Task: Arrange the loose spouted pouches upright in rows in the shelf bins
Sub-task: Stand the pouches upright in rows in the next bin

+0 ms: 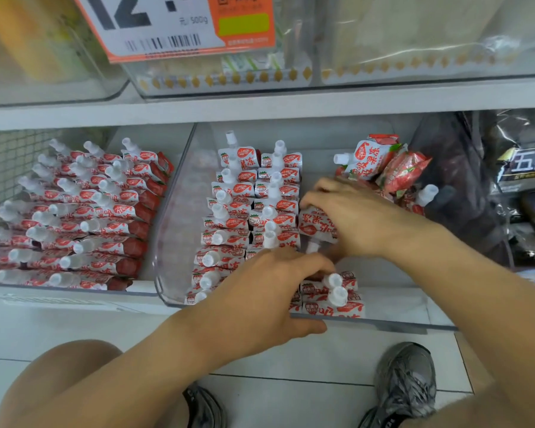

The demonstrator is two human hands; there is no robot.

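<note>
- Right hand (pixel 349 217) grips 1 pouch (pixel 314 225), spout toward the person — likely starting row 3
- Left hand (pixel 272 291), fingers curled, steadies the front pouches (pixel 334 299) just below

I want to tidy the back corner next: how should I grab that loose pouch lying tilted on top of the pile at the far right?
Pinch the tilted pouch by its white spout, coming from the left: the spout sticks out leftward, clear of the pile.
</note>
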